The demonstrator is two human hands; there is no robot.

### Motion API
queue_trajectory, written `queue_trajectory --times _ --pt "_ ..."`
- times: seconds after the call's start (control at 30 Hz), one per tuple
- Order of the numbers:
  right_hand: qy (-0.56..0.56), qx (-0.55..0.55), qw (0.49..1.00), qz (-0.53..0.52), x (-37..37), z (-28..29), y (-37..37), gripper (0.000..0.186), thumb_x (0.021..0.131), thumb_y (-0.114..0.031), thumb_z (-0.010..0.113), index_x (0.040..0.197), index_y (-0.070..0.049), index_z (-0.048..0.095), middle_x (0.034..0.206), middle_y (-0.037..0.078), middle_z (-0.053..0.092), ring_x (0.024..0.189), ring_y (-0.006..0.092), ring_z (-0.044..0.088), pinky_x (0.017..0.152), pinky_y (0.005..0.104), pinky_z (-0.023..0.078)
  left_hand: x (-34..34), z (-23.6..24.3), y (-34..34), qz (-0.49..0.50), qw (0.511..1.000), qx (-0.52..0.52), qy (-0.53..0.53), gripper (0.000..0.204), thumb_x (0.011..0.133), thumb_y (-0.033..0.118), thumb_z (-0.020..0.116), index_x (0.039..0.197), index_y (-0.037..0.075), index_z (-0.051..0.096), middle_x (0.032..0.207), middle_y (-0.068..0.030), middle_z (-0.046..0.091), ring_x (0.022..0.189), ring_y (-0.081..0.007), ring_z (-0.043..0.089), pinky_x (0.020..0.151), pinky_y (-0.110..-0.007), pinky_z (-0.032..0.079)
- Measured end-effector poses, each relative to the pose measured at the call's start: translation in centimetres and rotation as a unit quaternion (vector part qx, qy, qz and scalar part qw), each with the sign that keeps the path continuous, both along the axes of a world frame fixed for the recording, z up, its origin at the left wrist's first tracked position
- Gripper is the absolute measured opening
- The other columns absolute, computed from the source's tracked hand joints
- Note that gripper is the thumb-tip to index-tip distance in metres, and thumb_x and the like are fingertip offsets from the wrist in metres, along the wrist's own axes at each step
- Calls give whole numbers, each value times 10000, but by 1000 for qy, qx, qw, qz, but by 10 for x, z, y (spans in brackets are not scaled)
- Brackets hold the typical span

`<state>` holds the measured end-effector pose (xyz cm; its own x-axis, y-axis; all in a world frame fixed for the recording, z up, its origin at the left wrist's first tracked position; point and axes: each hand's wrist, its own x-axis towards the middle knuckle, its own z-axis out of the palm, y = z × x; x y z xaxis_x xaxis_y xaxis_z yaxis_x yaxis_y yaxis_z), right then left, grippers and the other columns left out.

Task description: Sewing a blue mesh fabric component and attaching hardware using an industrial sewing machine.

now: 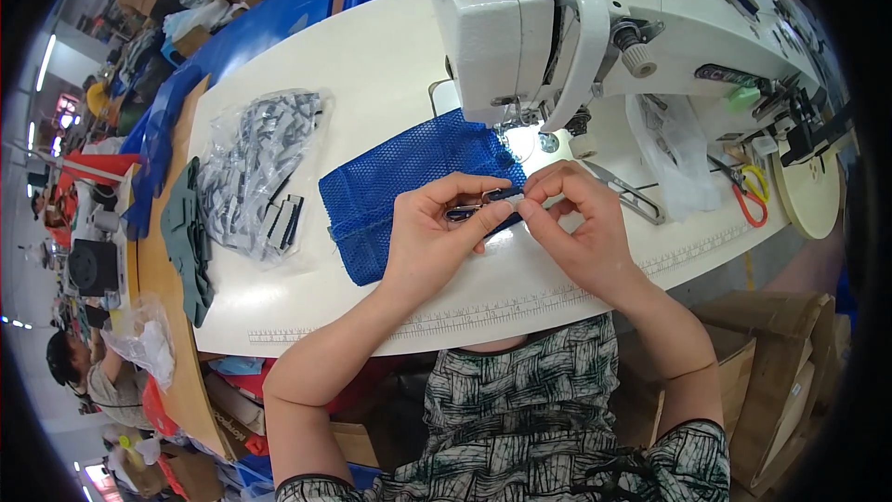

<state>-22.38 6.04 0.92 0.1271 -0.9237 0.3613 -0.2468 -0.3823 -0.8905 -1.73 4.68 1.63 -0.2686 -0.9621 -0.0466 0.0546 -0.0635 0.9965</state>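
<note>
Over the blue mesh fabric [364,200] both hands meet, thumbs and fingertips pinched close together. My left hand [429,234] is closed on a small dark strap piece [462,213] with a shiny metal part; my fingers cover much of it. At the other end of this piece, my right hand [587,234] pinches a short pale tip. The mesh lies flat, its far edge beside the needle area of a white sewing machine [488,46], whose lamp lights the spot.
To the left, a clear plastic bag [251,153] holds many grey and dark strips, next to green fabric pieces [186,232]. On the right lie metal tweezers [632,197], a plastic bag [683,163] and red-and-yellow-handled scissors [748,200]. A printed ruler [465,321] follows the table's near edge.
</note>
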Motion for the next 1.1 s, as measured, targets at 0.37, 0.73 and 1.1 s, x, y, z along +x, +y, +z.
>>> queue_trajectory --times 0.37,0.73,1.1 --pt "-21 42 999 2 -1 1 1 87 931 -70 786 965 -16 727 979 55 726 841 117 685 661 247 546 1 4 1 -2 1000 13 -23 240 965 144 830 1164 13 802 903 -23 769 684 -19 618 596 -178 506" --pt "62 110 991 42 -29 18 9 91 912 -73 782 956 -23 721 870 43 711 735 91 653 626 247 511 -1 19 5 -61 964 -164 -201 170 969 71 782 1121 -3 783 935 -61 744 792 -101 664 691 -253 529" --pt "121 187 974 -35 -78 28 -5 83 952 -71 726 939 -10 670 792 -7 637 718 59 575 622 231 450 -2 3 -50 -82 854 -350 -375 214 928 -40 698 1115 59 733 1141 -149 674 1066 -338 637 939 -422 518"
